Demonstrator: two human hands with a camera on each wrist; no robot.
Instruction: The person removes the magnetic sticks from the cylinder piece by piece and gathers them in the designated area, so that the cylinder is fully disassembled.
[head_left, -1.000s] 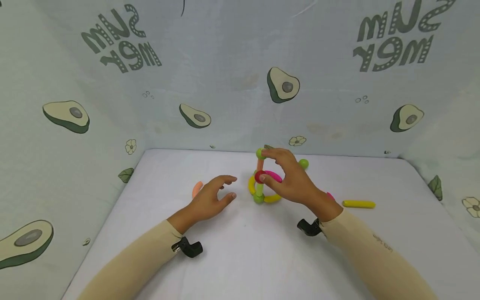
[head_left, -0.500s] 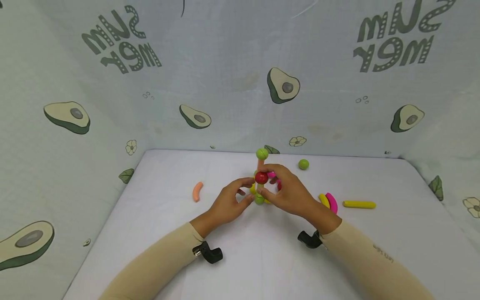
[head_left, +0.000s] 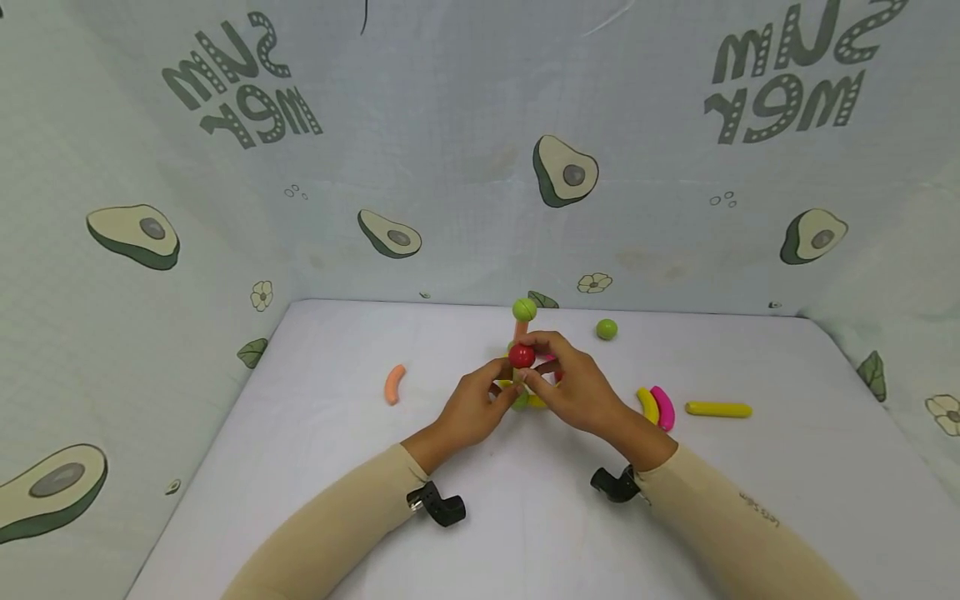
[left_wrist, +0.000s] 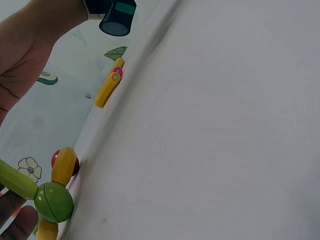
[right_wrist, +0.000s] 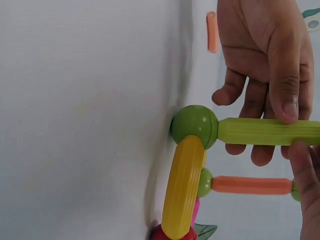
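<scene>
A toy frame of balls and sticks stands on the table, its ring base including a yellow curved stick (right_wrist: 181,187). From a green ball (right_wrist: 192,126) on that base rises a light green stick (right_wrist: 250,131), topped by a red ball (head_left: 522,357). My left hand (head_left: 467,407) pinches this stick, thumb in front and fingers behind. With index finger above and thumb below, my right hand (head_left: 581,383) holds the red ball. Behind it stands a peach stick (right_wrist: 252,184) capped by another green ball (head_left: 524,309). The hands hide much of the base.
On the white table (head_left: 465,533) lie a curved peach stick (head_left: 394,384) at left and a loose green ball (head_left: 607,329) at back right. Further right are a short yellow curved stick (head_left: 647,406), a pink curved stick (head_left: 663,408) and a straight yellow stick (head_left: 717,409).
My left hand has moved right to the frame and now pinches the green stick. The right hand has come down from the top green ball to around the red ball.
</scene>
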